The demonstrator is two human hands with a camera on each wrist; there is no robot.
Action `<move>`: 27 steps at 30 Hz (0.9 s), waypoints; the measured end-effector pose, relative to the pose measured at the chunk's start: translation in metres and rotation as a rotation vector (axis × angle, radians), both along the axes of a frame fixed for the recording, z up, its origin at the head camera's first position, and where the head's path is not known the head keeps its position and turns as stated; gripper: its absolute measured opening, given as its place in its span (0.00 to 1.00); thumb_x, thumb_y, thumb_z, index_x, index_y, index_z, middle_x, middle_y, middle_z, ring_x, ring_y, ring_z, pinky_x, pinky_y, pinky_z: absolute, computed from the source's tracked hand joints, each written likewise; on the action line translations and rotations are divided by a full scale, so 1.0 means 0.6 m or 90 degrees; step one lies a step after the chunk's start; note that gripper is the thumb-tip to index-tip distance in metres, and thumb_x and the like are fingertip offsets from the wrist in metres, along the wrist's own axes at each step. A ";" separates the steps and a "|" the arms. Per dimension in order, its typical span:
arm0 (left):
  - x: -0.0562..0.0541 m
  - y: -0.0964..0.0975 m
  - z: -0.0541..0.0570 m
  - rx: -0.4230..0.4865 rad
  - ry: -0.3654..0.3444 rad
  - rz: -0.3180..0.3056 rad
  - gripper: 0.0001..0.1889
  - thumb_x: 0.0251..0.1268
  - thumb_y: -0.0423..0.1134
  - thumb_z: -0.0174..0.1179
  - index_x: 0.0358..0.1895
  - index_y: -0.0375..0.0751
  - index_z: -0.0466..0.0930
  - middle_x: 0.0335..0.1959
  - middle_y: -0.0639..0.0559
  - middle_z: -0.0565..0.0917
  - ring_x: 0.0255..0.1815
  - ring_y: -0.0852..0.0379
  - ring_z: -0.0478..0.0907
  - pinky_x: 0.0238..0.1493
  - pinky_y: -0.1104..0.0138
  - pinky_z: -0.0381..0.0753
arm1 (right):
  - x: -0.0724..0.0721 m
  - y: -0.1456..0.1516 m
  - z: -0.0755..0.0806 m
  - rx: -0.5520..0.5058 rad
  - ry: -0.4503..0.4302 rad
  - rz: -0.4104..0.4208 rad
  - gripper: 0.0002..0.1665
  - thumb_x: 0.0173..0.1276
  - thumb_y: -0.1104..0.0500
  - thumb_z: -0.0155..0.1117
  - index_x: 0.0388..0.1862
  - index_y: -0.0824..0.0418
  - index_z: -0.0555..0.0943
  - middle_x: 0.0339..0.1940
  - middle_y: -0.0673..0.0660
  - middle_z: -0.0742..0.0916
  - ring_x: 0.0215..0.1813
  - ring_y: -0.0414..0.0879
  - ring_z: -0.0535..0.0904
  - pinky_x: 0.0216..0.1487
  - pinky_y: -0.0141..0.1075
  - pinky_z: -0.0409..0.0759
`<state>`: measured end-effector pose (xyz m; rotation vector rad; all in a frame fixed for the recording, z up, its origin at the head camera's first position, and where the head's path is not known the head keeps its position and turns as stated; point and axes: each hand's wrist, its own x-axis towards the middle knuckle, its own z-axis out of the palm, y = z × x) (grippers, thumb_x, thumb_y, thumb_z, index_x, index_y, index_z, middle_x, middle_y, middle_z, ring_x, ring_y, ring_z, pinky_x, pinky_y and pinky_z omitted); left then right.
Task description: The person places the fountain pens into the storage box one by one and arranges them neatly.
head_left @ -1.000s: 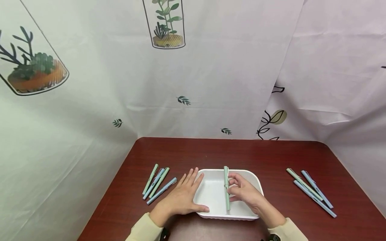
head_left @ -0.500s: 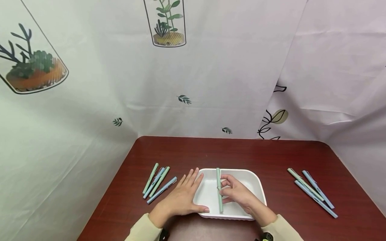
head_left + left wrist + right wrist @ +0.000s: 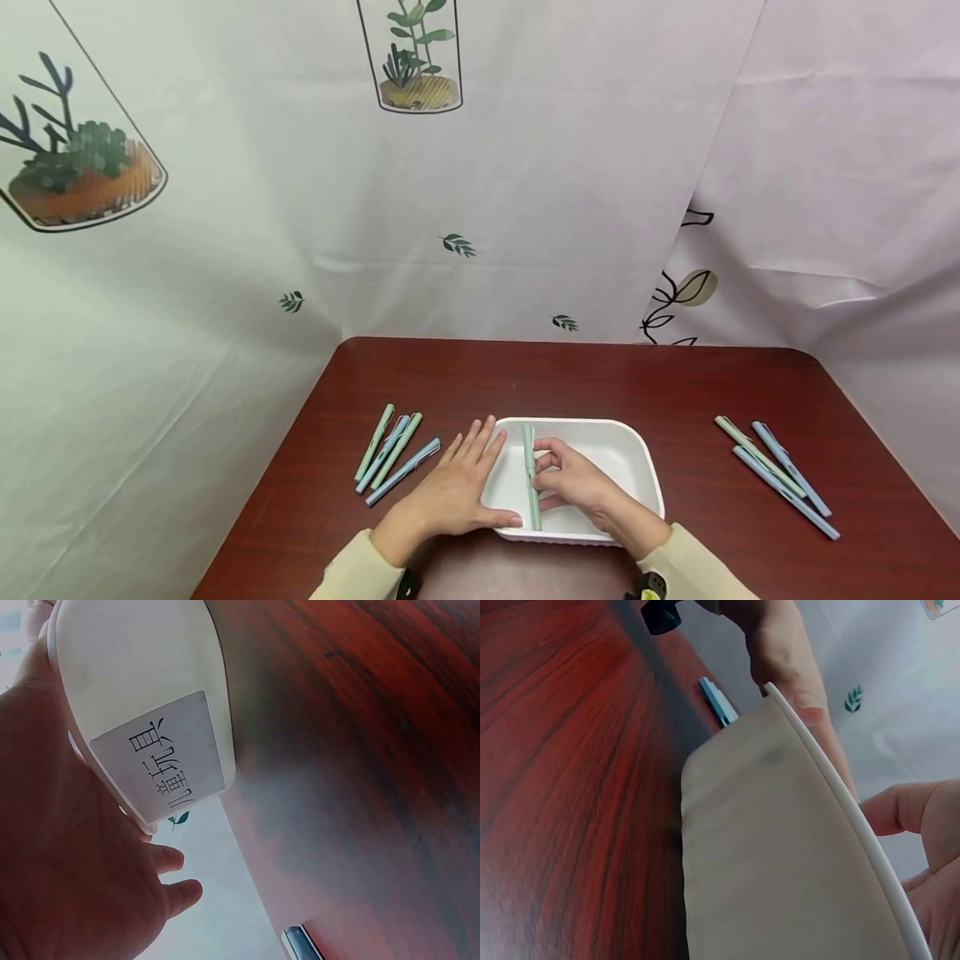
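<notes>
A light green capped pen (image 3: 530, 479) stands lengthwise over the left part of a white plastic tray (image 3: 618, 467). My right hand (image 3: 576, 485) pinches it at mid-length from the right. Whether the pen touches the tray's floor cannot be made out. With fingers straight and spread, my left hand (image 3: 450, 493) rests on the tray's left rim, thumb toward the near corner. In the left wrist view the tray's side bears a label (image 3: 165, 761) with Chinese characters. The right wrist view shows the tray wall (image 3: 757, 825) and part of my right hand (image 3: 926, 825), the pen hidden.
Several green and blue pens (image 3: 390, 450) lie left of my left hand on the dark red table (image 3: 630, 383). Three more, one green pen (image 3: 759, 457) and two blue, lie at the right. A patterned white cloth (image 3: 525, 167) hangs behind the table.
My right hand has carried the green pen leftward across the tray, and the pen's top end has come down near the far rim. My left hand stays on the tray.
</notes>
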<state>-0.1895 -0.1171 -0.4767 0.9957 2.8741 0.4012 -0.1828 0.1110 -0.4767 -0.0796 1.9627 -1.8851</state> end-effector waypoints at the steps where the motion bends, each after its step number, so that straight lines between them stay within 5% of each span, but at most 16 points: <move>1: 0.000 0.000 0.000 -0.001 0.001 -0.001 0.61 0.56 0.76 0.59 0.83 0.42 0.45 0.84 0.40 0.43 0.83 0.39 0.43 0.78 0.45 0.52 | 0.000 -0.003 0.000 -0.001 -0.003 0.000 0.40 0.54 0.70 0.62 0.68 0.73 0.63 0.41 0.58 0.75 0.38 0.47 0.79 0.38 0.44 0.87; 18: -0.003 0.001 0.003 -0.005 -0.009 -0.001 0.63 0.54 0.79 0.58 0.83 0.44 0.42 0.84 0.42 0.39 0.84 0.42 0.40 0.79 0.46 0.49 | -0.009 -0.044 -0.011 0.045 -0.012 0.001 0.35 0.55 0.74 0.59 0.64 0.77 0.66 0.35 0.60 0.78 0.34 0.47 0.80 0.36 0.44 0.88; 27: 0.001 0.001 0.001 -0.003 -0.007 -0.005 0.62 0.56 0.78 0.57 0.83 0.41 0.44 0.84 0.40 0.41 0.84 0.42 0.41 0.79 0.45 0.51 | -0.012 -0.062 -0.010 0.126 -0.012 0.004 0.32 0.51 0.75 0.58 0.60 0.74 0.70 0.33 0.60 0.81 0.30 0.46 0.81 0.30 0.39 0.87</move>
